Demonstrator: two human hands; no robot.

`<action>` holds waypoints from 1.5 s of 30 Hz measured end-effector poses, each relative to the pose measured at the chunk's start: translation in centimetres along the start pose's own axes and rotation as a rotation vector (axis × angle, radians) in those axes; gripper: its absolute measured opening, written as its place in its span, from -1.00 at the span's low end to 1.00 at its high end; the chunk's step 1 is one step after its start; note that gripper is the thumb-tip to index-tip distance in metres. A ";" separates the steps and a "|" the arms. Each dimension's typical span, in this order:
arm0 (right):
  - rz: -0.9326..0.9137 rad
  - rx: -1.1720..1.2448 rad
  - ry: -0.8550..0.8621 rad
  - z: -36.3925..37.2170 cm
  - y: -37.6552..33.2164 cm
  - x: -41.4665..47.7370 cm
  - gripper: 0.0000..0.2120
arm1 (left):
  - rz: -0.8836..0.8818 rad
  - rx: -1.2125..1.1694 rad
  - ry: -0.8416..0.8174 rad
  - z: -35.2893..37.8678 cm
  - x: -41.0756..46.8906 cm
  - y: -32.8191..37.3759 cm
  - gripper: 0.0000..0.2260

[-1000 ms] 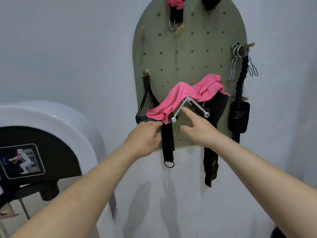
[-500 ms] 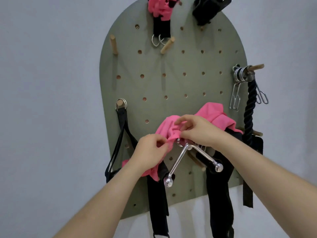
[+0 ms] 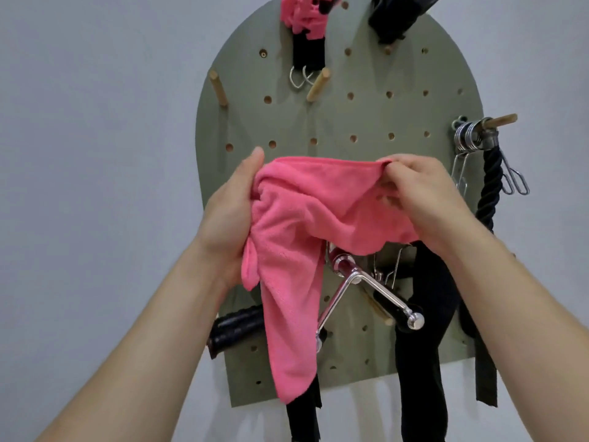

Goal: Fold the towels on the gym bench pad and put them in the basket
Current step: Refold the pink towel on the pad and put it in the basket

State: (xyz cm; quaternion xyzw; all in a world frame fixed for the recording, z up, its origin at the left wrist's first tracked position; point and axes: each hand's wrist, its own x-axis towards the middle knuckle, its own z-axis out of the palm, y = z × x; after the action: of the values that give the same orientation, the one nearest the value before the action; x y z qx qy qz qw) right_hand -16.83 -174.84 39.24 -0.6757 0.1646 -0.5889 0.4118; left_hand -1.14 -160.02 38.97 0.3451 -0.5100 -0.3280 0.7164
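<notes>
Head view: the pink towel (image 3: 318, 212) is hanging before the pegboard (image 3: 350, 116), its top edge running 9 to 3 o'clock. The left hand (image 3: 229, 212) is gripping the 9 o'clock end and the right hand (image 3: 420, 193) is pinching the 3 o'clock end; a tail is drooping toward 6 o'clock.

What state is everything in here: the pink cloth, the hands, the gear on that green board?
Pink microfibre towel: held up unfolded, one end dangling.
Left hand: grips the towel's left end.
Right hand: pinches its top edge.
Chrome V-shaped cable handle: hanging on the green pegboard.
Black braided rope: hanging from a wooden peg.
</notes>
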 end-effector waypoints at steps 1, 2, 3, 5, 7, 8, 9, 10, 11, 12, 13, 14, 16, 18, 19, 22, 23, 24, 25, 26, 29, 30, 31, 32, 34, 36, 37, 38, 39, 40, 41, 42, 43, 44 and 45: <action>0.008 0.128 -0.084 0.1 -1.0 -0.7 -0.72 | -0.002 0.114 0.003 0.2 -0.7 0.1 -0.55; 0.037 0.248 -0.186 0.1 -1.8 -1.5 -0.70 | 0.027 0.283 0.024 0.4 -1.4 -0.1 -0.54; 0.082 0.351 -0.307 0.0 -2.2 -2.2 -0.72 | 0.081 0.464 0.039 0.8 -2.3 -0.3 -0.58; 0.157 0.461 -0.560 -0.4 -2.6 -3.5 -0.90 | 0.192 0.733 0.083 2.0 -4.3 -0.5 -0.65; 0.201 0.469 -0.765 -0.7 -2.7 -5.2 -0.89 | 0.184 0.843 0.077 3.0 -6.7 -0.8 -0.67; 0.183 0.432 -0.851 -0.8 -2.6 -6.1 -0.86 | 0.151 0.862 0.051 3.6 -8.2 -1.0 -0.66; 0.124 0.356 -0.909 -1.0 -2.7 -7.3 -0.82 | 0.125 0.888 0.033 4.1 -9.9 -1.1 -0.69; 0.038 0.241 -0.932 -1.2 -2.8 -8.4 -0.79 | 0.104 0.928 0.042 4.7 -11.6 -1.3 -0.78; -0.038 0.136 -0.916 -1.2 -2.9 -9.5 -0.80 | 0.076 0.972 0.082 5.3 -13.1 -1.7 -0.84; -0.089 0.075 -0.889 -1.4 -2.9 -10.5 -0.79 | 0.037 0.995 0.144 5.7 -14.4 -2.2 -0.78; -0.078 0.069 -0.888 -1.3 -2.7 -12.0 -0.77 | -0.034 0.962 0.213 5.9 -16.4 -2.6 -0.70; -0.054 0.077 -0.893 -1.1 -2.1 -13.1 -0.75 | -0.097 0.880 0.254 5.7 -17.9 -3.0 -0.63; 0.057 0.107 -0.947 -0.5 -1.3 -15.7 -0.73 | -0.206 0.781 0.336 5.8 -20.8 -3.5 -0.58; 0.223 0.253 -1.016 1.0 -0.8 -19.3 -0.71 | -0.240 0.775 0.454 5.8 -24.8 -4.0 -0.67; 0.323 0.338 -1.038 1.8 -0.7 -21.1 -0.67 | -0.228 0.777 0.512 5.8 -27.1 -4.1 -0.74; 0.495 0.410 -1.086 4.4 -0.6 -26.4 -0.61 | -0.192 0.726 0.756 5.2 -34.1 -3.7 -0.80; 0.468 0.335 -1.142 5.2 -0.6 -28.0 -0.65 | -0.193 0.642 0.837 5.2 -36.3 -3.2 -0.80; 0.396 0.225 -1.225 5.9 -0.7 -29.6 -0.71 | -0.197 0.553 0.910 5.1 -38.7 -2.8 -0.81; 0.298 0.112 -1.332 6.3 -1.1 -31.1 -0.79 | -0.205 0.478 0.970 5.3 -40.7 -2.2 -0.81; 0.198 0.007 -1.431 6.8 -1.7 -32.8 -0.84 | -0.208 0.426 1.023 5.5 -42.8 -1.7 -0.82; 0.114 0.001 -1.629 7.9 -5.1 -38.7 -0.66 | -0.218 0.337 1.096 7.0 -48.7 -0.1 -0.81; 0.216 0.142 -1.707 8.2 -6.6 -41.0 -0.61 | -0.216 0.332 1.125 7.3 -50.7 0.4 -0.81; 0.332 0.290 -1.780 8.4 -8.0 -43.5 -0.55 | -0.211 0.322 1.154 7.7 -52.6 0.9 -0.83; 0.380 0.383 -1.824 8.7 -9.2 -46.1 -0.49 | -0.200 0.326 1.187 8.1 -54.6 1.5 -0.86; 0.247 0.381 -1.819 9.8 -11.2 -51.1 -0.47 | -0.202 0.498 1.273 8.8 -59.2 3.1 -0.94; 0.235 0.375 -1.790 11.1 -13.4 -55.5 -0.67 | -0.298 0.729 1.296 9.4 -64.7 4.8 -0.84; 0.311 0.402 -1.776 11.7 -14.5 -57.6 -0.75 | -0.363 0.765 1.280 9.9 -67.7 5.7 -0.73; 0.395 0.438 -1.757 12.4 -15.6 -59.6 -0.80 | -0.427 0.762 1.255 10.4 -70.8 6.6 -0.65; 0.460 0.460 -1.719 13.0 -16.8 -61.6 -0.81 | -0.482 0.758 1.235 10.9 -73.7 7.6 -0.60; 0.499 0.475 -1.686 13.7 -18.1 -63.6 -0.81 | -0.527 0.762 1.230 11.5 -76.6 8.5 -0.60; 0.522 0.486 -1.671 14.2 -19.4 -65.6 -0.81 | -0.559 0.771 1.242 12.1 -79.5 9.2 -0.64; 0.549 0.488 -1.670 14.7 -20.8 -67.6 -0.81 | -0.572 0.793 1.267 12.7 -82.3 9.8 -0.71; 0.575 0.486 -1.673 15.1 -22.1 -69.7 -0.82 | -0.580 0.851 1.304 13.3 -85.1 10.3 -0.79; 0.595 0.475 -1.679 15.5 -23.4 -71.6 -0.82 | -0.590 0.943 1.362 13.9 -87.8 10.8 -0.85; 0.610 0.452 -1.690 15.9 -24.5 -73.6 -0.81 | -0.618 1.072 1.441 14.5 -90.6 11.1 -0.87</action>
State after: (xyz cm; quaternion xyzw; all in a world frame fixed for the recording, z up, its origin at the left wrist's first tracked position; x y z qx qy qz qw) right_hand -27.07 -102.16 9.51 -0.7116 -0.1383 0.2153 0.6543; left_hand -37.66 -81.79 5.99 0.8670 0.0859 0.0665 0.4863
